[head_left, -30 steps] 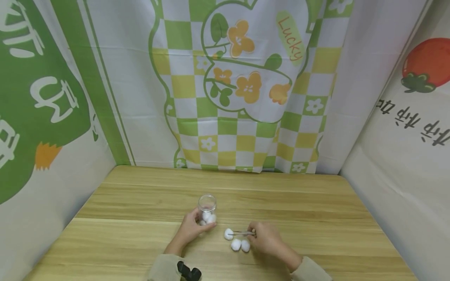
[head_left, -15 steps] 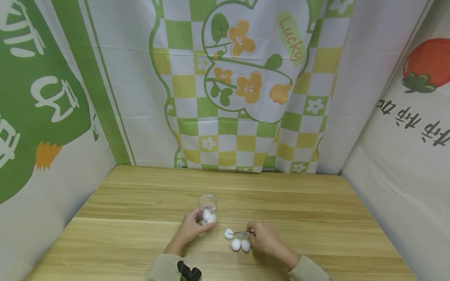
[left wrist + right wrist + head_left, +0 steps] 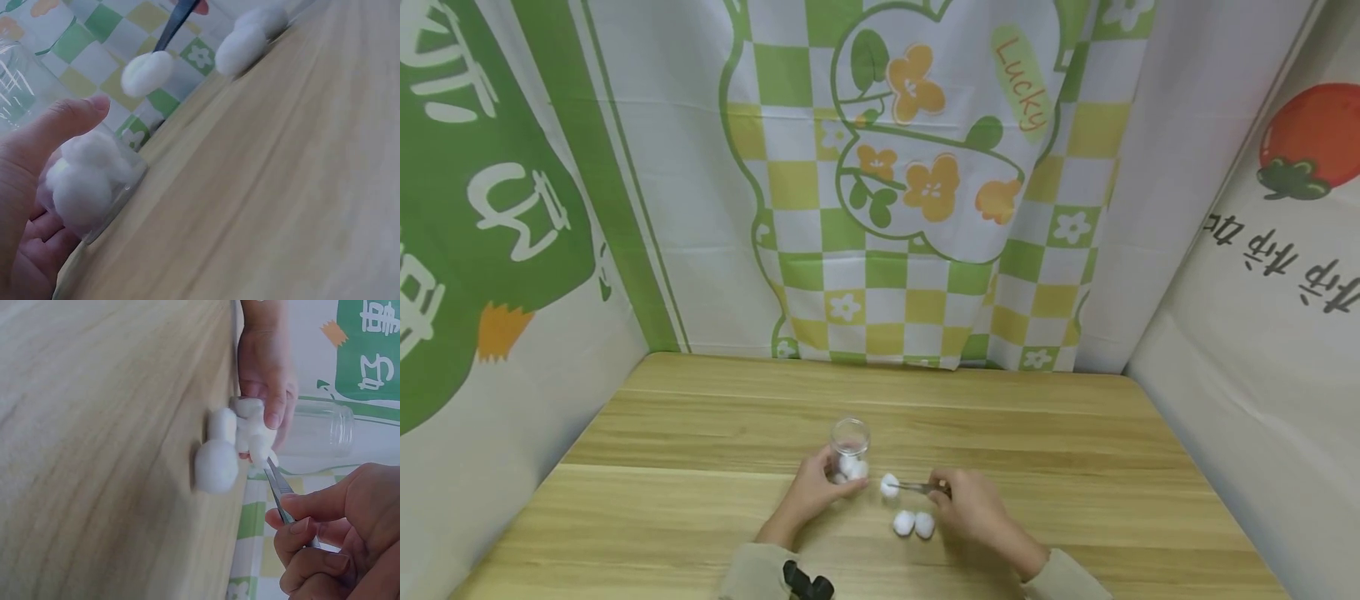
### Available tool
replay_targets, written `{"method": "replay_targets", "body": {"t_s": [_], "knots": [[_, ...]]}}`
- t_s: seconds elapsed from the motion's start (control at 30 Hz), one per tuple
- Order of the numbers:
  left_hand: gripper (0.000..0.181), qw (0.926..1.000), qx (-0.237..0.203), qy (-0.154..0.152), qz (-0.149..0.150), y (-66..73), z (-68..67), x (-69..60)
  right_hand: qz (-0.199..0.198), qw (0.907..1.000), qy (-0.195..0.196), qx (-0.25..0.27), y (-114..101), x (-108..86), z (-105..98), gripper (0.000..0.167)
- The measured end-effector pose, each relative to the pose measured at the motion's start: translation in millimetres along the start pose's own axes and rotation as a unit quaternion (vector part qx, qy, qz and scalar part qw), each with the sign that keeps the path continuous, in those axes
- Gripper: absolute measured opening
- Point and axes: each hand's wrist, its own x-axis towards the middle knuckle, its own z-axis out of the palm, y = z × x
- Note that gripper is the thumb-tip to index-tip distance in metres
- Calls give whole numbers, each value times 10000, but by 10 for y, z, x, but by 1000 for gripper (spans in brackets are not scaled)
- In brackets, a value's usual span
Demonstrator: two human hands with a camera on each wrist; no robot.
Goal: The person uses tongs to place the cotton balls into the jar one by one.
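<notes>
A clear glass jar (image 3: pixel 851 437) with several white cotton balls (image 3: pixel 84 187) in its lower part stands on the table. My left hand (image 3: pixel 811 493) grips the jar low down, thumb across its near side. My right hand (image 3: pixel 976 506) pinches metal tweezers (image 3: pixel 917 487), whose tips hold one cotton ball (image 3: pixel 890 486) just right of the jar; in the left wrist view this ball (image 3: pixel 147 74) hangs above the table. Two more cotton balls (image 3: pixel 913 524) lie side by side on the wood, nearer the table's front. The right wrist view shows the tweezers (image 3: pixel 279 487) between thumb and fingers.
The wooden table (image 3: pixel 700 425) has a patterned cloth (image 3: pixel 880 317) hanging behind its back edge. Printed cloths also flank it at left (image 3: pixel 572 375) and right (image 3: pixel 1225 375). A black object (image 3: pixel 808 581) sits at the left sleeve.
The tweezers have lifted the cotton ball off the table and moved it slightly away from the two others. The left hand and the jar have shifted slightly to the right.
</notes>
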Motion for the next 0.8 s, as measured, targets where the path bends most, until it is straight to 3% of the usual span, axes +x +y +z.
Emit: {"method": "replay_targets", "body": {"t_s": [0.2,0.53,0.63,0.8], "knots": [[49,9999,-106,22,51,22,61,-14,17,9998,181,71,-18,-11,-103,4],[45,9999,-36,-12,116,41,107,-34,-637,9941,878,38,14,15,-228,7],[44,9999,-31,-23,163,42,115,-35,-521,9945,908,-24,-24,17,-270,7],[44,9997,26,-17,251,41,117,-32,15,9970,762,-114,-99,40,-324,8]]}}
